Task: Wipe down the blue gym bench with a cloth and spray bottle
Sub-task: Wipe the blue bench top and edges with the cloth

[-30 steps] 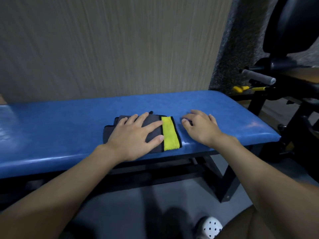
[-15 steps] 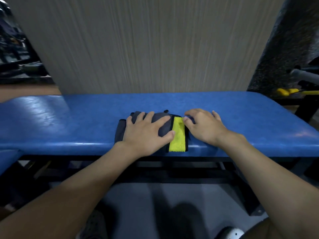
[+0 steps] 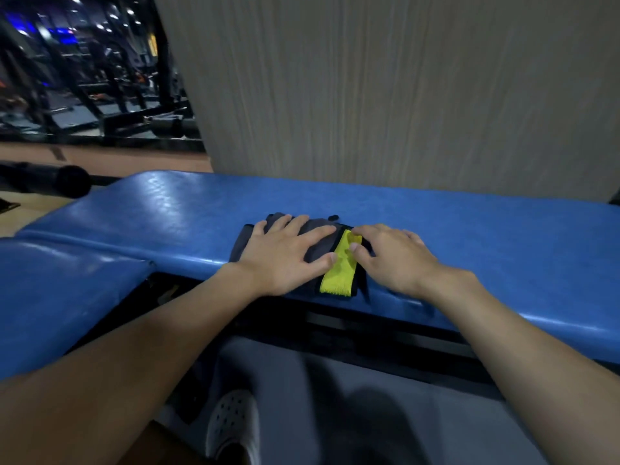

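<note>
The folded grey-and-yellow cloth point(image 3: 337, 275) lies at the near edge of the blue bench point(image 3: 486, 236); the left hand point(image 3: 288, 255) presses it with fingers spread flat; the right hand point(image 3: 392, 260), fingers loosely bent, touches its yellow strip.

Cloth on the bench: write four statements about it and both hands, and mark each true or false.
1. The left hand lies flat on the cloth. True.
2. The cloth is gray all over. False: it has a yellow strip.
3. The right hand is lifted clear of the cloth. False: it touches the yellow strip.
4. The cloth lies at the near edge of the blue bench. True.
</note>
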The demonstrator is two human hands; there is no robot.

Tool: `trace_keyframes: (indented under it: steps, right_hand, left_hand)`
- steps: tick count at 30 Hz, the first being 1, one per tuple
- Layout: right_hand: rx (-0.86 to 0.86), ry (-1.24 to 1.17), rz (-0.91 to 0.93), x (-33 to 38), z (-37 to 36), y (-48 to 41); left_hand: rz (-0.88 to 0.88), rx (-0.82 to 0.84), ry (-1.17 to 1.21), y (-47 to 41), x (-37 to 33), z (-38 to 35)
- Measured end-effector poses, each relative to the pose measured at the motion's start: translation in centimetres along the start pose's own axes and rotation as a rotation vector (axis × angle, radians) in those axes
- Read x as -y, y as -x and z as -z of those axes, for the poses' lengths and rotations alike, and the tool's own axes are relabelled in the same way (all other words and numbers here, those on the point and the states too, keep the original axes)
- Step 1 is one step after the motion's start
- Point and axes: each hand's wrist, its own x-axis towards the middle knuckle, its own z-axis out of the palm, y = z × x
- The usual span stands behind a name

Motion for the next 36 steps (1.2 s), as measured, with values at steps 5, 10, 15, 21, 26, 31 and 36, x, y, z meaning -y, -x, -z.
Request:
trace_keyframes:
  steps: [5,10,15,21,26,31,36]
  right_hand:
    - [0.016,0.0,0.06,2.9,-1.3,-2.1]
    - [0.013,-0.004,0.125,5.9,-3.3,-4.8]
    - [0.053,0.002,0.183,9.6,-4.5,-7.7]
    - [0.11,-0.034,0.278,15.3,-6.5,-11.6]
    - [0.141,-0.054,0.317,19.2,-8.3,-14.1]
    - [0.162,-0.046,0.409,23.3,-10.0,-16.5]
    - [0.175,0.015,0.472,26.4,-11.8,-19.2]
  left_hand:
    - [0.033,0.008,-0.001,0.1,4.3,0.3]
    - [0.059,0.021,-0.004,0.1,9.5,0.5]
    - [0.082,0.042,-0.007,0.3,14.8,0.8]
    - [0.152,0.034,0.0,0.9,21.6,0.8]
    - [0.169,0.038,0.0,1.8,27.2,0.7]
    - [0.18,0.027,-0.004,2.8,33.6,0.9]
    - [0.23,0.073,-0.016,3.7,40.0,1.6]
